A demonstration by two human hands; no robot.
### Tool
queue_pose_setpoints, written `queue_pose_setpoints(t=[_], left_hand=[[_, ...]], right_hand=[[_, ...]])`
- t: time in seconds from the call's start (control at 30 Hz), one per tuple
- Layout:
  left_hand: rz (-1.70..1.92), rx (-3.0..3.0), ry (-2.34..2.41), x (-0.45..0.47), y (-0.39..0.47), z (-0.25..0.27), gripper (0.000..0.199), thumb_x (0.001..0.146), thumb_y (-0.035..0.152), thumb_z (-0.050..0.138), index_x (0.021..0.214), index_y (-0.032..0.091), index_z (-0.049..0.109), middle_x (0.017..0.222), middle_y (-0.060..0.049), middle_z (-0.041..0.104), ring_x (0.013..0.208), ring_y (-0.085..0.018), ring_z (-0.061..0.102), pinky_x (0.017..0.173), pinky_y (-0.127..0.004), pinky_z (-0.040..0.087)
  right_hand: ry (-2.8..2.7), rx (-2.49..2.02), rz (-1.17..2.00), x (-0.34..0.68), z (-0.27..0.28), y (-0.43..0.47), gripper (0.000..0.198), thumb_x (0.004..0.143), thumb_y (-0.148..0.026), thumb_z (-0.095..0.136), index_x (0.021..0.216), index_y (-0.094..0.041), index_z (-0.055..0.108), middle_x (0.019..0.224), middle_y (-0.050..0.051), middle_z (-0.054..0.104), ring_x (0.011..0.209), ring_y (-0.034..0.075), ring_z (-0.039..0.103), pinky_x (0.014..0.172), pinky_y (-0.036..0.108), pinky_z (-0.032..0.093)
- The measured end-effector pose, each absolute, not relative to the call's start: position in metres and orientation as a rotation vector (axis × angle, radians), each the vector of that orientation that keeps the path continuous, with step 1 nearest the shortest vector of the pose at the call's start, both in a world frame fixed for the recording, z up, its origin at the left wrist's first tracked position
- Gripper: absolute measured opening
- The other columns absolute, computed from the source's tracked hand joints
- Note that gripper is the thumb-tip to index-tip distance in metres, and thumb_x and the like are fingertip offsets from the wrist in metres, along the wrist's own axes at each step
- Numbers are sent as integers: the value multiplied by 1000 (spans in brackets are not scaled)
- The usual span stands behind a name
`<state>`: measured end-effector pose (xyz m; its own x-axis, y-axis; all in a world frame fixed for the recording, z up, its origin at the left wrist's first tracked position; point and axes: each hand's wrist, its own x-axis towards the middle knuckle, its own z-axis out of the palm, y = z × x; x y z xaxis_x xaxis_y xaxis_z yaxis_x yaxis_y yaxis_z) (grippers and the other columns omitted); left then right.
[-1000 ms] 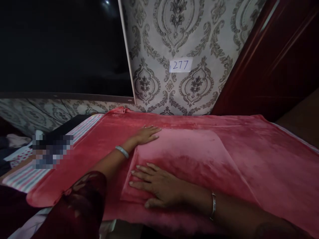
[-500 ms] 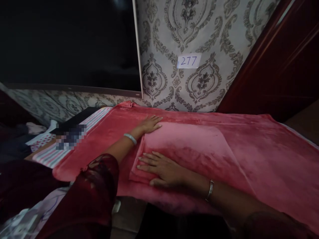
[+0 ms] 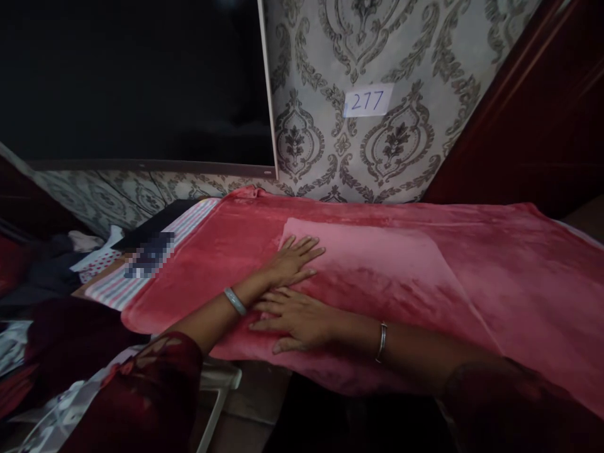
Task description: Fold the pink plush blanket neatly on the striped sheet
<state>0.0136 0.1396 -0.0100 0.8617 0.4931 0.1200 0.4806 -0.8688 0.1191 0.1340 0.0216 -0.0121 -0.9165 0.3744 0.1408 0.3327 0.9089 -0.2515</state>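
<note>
A plush red-pink blanket (image 3: pixel 202 264) is spread over the table, and a paler folded section (image 3: pixel 372 242) lies on top of it. My left hand (image 3: pixel 293 261) rests flat with fingers spread on the left end of that folded section. Just below it, my right hand (image 3: pixel 299 321) also presses flat on the fold's near left part, fingers stretched toward the left wrist. The two hands are very close together, and neither grips the fabric. The fold's left edge is partly hidden beneath them.
Under the blanket a striped cloth (image 3: pixel 189 223) shows at the left, bearing a blurred dark item (image 3: pixel 151 255). A large dark screen (image 3: pixel 141 82) hangs behind. A paper marked 277 (image 3: pixel 368 100) is on the patterned wall. Clothes (image 3: pixel 51 264) lie at far left.
My left hand has slid toward me from the fold's far left corner, now nearly meeting my right hand. The right hand stays flat, slightly farther left. The camera view has shifted a little.
</note>
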Motion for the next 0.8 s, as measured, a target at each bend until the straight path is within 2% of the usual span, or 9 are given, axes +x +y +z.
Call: queue_pose_setpoints(t=[0.1, 0.23, 0.47, 0.67, 0.8], left_hand=[[222, 2951, 907, 12, 154, -9, 75, 96, 65, 41, 160, 27, 30, 169, -11, 19, 156, -33, 14, 124, -60, 3], [163, 2801, 1125, 9, 179, -3, 72, 98, 63, 36, 160, 26, 29, 169, -10, 20, 156, -34, 12, 122, -65, 7], [241, 2711, 1162, 7, 191, -9, 73, 100, 61, 33, 161, 21, 26, 170, -13, 14, 157, -32, 9, 124, -60, 14], [203, 2803, 1269, 17, 177, 17, 72, 99, 60, 35, 157, 17, 34, 167, -15, 23, 154, -37, 18, 121, -68, 2], [293, 2827, 1304, 22, 139, 36, 74, 98, 60, 35, 159, 20, 29, 169, -13, 17, 156, -35, 15, 124, -63, 3]], right_hand=[[-2896, -551, 309, 136, -13, 20, 59, 99, -52, 56, 151, -25, 47, 162, 10, 34, 154, 26, 18, 126, 51, 13], [-2914, -561, 223, 135, -13, 19, 58, 100, -54, 54, 150, -25, 48, 161, 9, 37, 153, 25, 19, 125, 49, 14], [-2926, -559, 43, 133, -17, 25, 55, 100, -53, 54, 148, -27, 50, 162, 6, 36, 153, 22, 20, 126, 47, 13], [-2823, -615, -11, 132, -1, 14, 54, 101, -55, 47, 146, -25, 51, 157, 5, 43, 149, 22, 29, 124, 44, 18], [-2748, -623, 20, 148, 15, -26, 51, 102, -42, 53, 148, -22, 48, 158, 5, 43, 148, 20, 32, 124, 42, 22]])
